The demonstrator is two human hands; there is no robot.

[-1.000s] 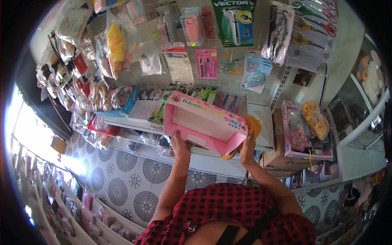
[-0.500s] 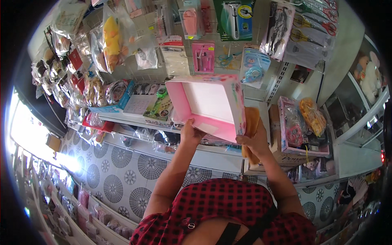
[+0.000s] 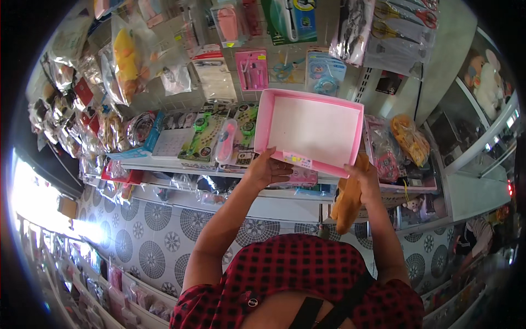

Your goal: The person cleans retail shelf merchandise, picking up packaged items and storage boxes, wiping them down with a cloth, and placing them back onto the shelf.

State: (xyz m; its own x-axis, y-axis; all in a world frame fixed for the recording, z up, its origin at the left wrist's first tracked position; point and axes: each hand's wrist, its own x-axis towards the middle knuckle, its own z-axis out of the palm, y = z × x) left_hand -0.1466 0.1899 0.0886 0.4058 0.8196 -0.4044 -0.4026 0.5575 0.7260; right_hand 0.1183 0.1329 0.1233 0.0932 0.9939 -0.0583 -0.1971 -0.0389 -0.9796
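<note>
A shallow pink box (image 3: 265,122) with a white inner bottom is tilted up in front of me, its open side facing me and nothing inside. My left hand (image 3: 267,171) grips its near left corner, thumb at the rim and fingers underneath. At the near right corner, my right hand (image 3: 364,183) is closed with its thumb on the rim. The same hand holds a mustard-brown cloth (image 3: 347,205) that hangs down below the box. Part of the right fingers is hidden behind the box and cloth.
Packaged green toy watches (image 3: 201,131) and a pink packaged item (image 3: 226,141) lie on the white shelf. Scissors (image 3: 402,27) and other packets hang on the wall. Right of the box stands another pink-edged box (image 3: 408,185) of bagged goods. A person (image 3: 475,241) is at the far right.
The pink box has moved right and turned so its inside faces me squarely. Both hands went with it, the cloth still in the right one. More of the shelf's packages now show.
</note>
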